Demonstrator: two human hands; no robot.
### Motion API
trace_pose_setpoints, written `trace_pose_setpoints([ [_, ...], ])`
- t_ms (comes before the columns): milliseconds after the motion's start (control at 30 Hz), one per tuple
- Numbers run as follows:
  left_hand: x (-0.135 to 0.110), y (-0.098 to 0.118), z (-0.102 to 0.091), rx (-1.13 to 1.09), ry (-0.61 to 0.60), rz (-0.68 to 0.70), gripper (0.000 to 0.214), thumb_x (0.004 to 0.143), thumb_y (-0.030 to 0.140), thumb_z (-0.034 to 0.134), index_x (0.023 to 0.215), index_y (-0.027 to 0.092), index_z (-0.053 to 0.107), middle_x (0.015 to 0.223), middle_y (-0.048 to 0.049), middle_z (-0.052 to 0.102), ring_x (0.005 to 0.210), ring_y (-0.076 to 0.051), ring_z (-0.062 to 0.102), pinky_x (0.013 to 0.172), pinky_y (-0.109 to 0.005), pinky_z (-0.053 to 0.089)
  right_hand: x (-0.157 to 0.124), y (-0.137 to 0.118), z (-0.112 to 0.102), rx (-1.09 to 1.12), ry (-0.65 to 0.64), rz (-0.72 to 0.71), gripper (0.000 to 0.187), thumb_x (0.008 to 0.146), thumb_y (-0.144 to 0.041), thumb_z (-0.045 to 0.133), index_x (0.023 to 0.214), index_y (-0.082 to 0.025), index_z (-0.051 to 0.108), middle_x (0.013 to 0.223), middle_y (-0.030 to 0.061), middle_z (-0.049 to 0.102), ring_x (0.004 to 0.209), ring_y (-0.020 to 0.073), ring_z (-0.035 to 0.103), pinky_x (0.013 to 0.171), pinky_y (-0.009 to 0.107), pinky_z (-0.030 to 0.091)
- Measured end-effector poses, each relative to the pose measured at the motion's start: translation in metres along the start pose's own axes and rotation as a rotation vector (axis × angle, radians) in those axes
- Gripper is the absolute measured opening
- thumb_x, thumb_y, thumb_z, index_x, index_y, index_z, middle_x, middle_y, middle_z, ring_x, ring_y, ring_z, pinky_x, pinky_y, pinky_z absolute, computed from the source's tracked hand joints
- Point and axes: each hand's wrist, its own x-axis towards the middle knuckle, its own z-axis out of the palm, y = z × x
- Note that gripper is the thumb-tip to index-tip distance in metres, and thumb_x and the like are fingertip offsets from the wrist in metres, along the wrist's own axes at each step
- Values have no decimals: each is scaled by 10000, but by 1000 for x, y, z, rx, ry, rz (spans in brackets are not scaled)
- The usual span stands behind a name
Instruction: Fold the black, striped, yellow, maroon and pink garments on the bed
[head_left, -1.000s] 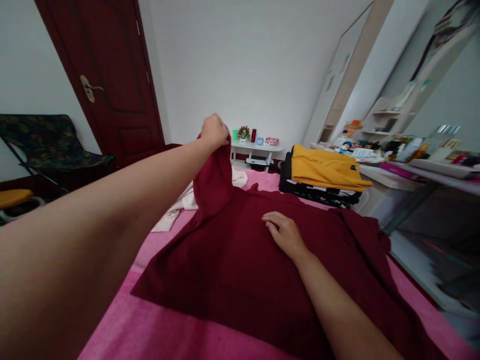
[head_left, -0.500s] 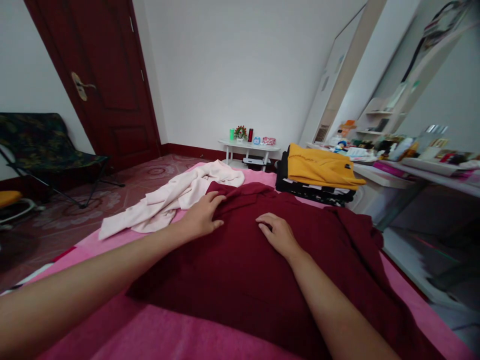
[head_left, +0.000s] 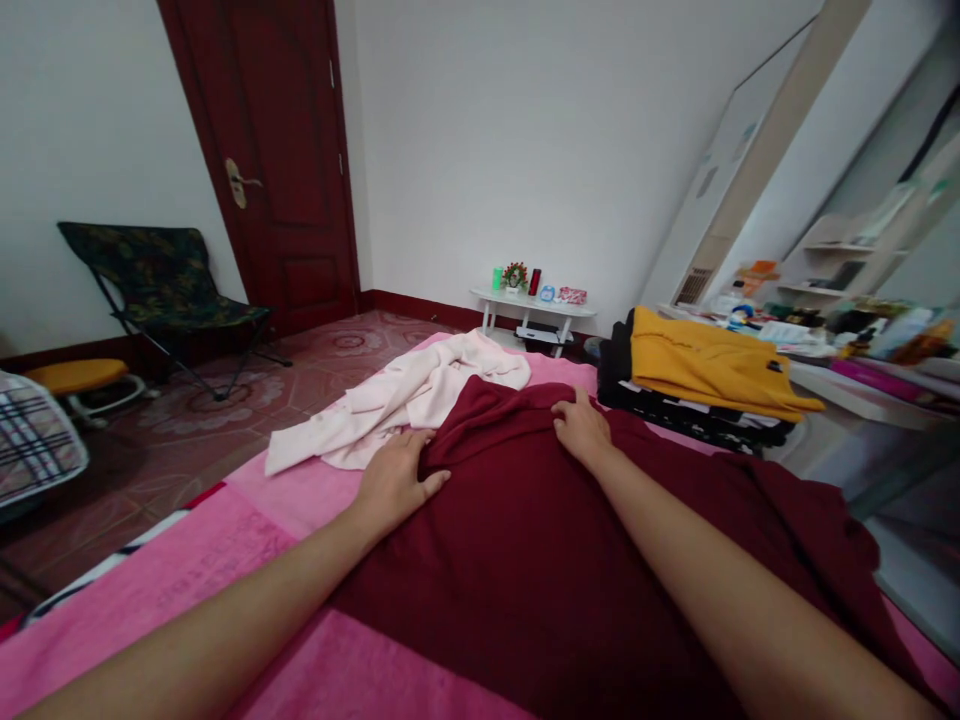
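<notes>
A dark red knitted top lies spread over the pink bed cover, its far edge bunched into folds. At the top's left edge rests my left hand, open, with thumb and fingers apart on the cloth. My right hand touches the folds at the far edge; its fingers are spread and partly bent over the fabric. A pale pink garment lies loosely just beyond the left hand, partly against the red top.
A stack of folded clothes with a yellow garment on top stands at the bed's far right. Beside it is a cluttered white dressing table. A low white table, a camouflage chair and a door stand beyond.
The view has turned left. My right hand has moved forward across the red top to its far folds. My left hand has come slightly back along the left edge.
</notes>
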Motion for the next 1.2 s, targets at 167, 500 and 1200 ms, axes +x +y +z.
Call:
trace_pose_setpoints([
  [167,-1,-3,-1,-42,21,-22,491,760,403,629,1197,199,536,1122,-91,613,1044,-257,553,932,-372,421,26,-3,17,-62,-97,-171,293,723,-104,570,995,-148,670,1211,150,560,961,268,620,821,347,508],
  [500,-7,-4,-9,-138,-5,-127,371,775,284,588,1143,249,572,1040,-23,662,940,-204,610,780,-288,460,-8,25,-60,86,501,-364,417,820,-123,409,1226,-110,499,1288,169,477,1201,267,446,1025,415,376],
  [1200,-16,1,-46,163,-346,-217,242,733,457,551,784,225,595,788,-54,657,740,-242,617,572,-296,362,2,-21,-4,37,-218,34,444,918,-373,422,1285,-128,467,1256,141,580,1146,226,539,934,316,377],
])
